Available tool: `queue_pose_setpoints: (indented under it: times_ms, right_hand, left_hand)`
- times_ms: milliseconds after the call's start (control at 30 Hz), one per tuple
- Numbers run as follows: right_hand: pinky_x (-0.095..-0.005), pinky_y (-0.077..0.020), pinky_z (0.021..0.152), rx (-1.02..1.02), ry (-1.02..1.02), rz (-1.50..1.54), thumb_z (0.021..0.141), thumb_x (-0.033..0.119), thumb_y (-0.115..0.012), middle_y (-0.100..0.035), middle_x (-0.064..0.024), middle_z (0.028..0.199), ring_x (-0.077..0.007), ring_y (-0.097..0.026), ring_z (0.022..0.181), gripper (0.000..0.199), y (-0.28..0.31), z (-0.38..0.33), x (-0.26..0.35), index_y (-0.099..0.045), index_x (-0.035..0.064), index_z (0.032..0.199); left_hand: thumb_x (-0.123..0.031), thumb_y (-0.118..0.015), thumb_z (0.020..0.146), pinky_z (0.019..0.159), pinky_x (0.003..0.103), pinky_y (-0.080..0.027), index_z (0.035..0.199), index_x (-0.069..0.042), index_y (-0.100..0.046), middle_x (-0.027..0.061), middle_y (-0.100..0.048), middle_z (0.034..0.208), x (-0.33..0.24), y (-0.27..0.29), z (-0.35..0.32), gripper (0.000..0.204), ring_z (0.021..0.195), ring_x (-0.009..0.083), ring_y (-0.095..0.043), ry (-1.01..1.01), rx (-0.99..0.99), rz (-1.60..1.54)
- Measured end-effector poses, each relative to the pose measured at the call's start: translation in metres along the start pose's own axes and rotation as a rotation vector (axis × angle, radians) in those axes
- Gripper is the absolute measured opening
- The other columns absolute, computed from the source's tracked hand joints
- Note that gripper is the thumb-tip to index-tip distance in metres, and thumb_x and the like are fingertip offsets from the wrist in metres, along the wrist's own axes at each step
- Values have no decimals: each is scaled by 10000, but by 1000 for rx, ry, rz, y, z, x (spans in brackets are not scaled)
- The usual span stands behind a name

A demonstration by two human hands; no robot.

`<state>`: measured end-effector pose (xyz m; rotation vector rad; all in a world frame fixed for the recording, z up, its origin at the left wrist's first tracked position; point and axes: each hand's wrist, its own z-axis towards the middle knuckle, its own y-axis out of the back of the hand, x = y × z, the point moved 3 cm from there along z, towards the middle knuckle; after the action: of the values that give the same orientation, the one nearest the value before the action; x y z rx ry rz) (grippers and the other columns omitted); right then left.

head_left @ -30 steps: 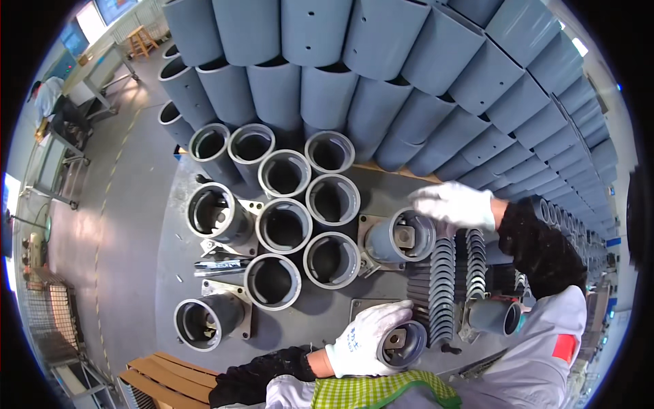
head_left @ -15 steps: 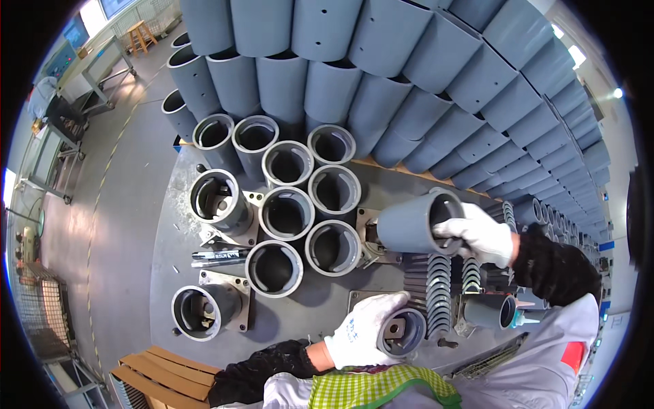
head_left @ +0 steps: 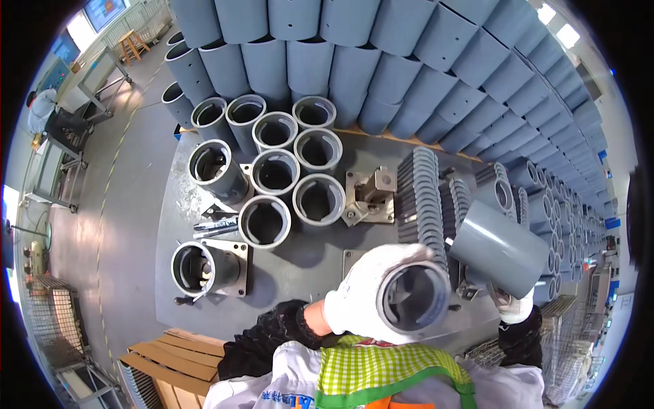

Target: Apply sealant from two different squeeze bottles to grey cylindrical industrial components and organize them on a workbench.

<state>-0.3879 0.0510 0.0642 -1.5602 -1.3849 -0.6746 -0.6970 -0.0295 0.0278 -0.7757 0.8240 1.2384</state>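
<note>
My left hand [head_left: 364,290], in a white glove, is wrapped round the side of a short grey cylinder [head_left: 443,290], whose open end faces up toward me. That cylinder is held above the table; a flat metal plate [head_left: 351,259] partly shows behind the glove. On the right, my gloved right hand [head_left: 516,308] grips another grey cylinder [head_left: 501,245] at its lower end. This one is tilted over on its side, and most of the right fingers are hidden behind it. Beyond my left hand stands a bare metal fixture [head_left: 371,194] with a square block.
Several open grey cylinders [head_left: 266,221] stand grouped on the grey table [head_left: 313,269]. Cylinders sit on fixtures at the left [head_left: 221,269]. Rows of curved grey pieces [head_left: 417,198] lie between the fixture and my right hand. A wall of stacked cylinders [head_left: 347,75] rises behind; cardboard [head_left: 170,358] lies front left.
My right hand has carried its cylinder away from the metal fixture, to the right and nearer. My left hand has raised its cylinder; the block inside no longer shows. The view has shifted.
</note>
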Motion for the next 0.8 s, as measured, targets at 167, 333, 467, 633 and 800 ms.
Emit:
queue_pose_setpoints:
  times_ms: [167,333,467,633,800]
  right_hand:
    - [-219,-298,381,90,-4,189,912,335,-562,-436,-19,544,-91,-370,379,316,19,-14,-51,-535,44,792]
    - [-236,-288,365,331,-98,351,926,372,-533,-334,8,446,-99,-299,334,357,-2,-17,-75,-526,51,771]
    - [-255,-324,424,438,-191,333,925,353,-535,-339,-2,499,-116,-316,392,328,-27,-15,-85,-523,43,817]
    - [-271,-362,506,508,-255,356,918,311,-550,-395,-27,624,-136,-376,509,284,-58,-4,-92,-522,29,901]
    - [-287,-401,588,549,-332,349,912,268,-565,-451,-53,748,-155,-435,625,268,-82,0,-99,-521,14,985]
  left_hand:
    - [-285,-982,452,938,425,-499,1407,-20,-269,235,-476,1317,-36,3,-28,1221,1141,318,-554,-56,-246,-246]
    - [-209,-926,521,1014,387,-439,1383,34,-292,209,-485,1317,-19,34,-99,1097,1167,277,-544,167,-629,369]
    - [-147,-898,547,1034,371,-417,1387,40,-284,163,-511,1291,10,64,-136,1057,1163,239,-537,245,-886,527]
    - [-84,-862,588,1033,412,-404,1386,12,-295,167,-446,1340,6,71,-142,983,1213,284,-480,118,-1087,582]
    - [-366,-776,710,1043,516,-336,1207,-26,-553,270,-333,1410,-54,23,-97,642,1269,421,-385,-120,-449,698]
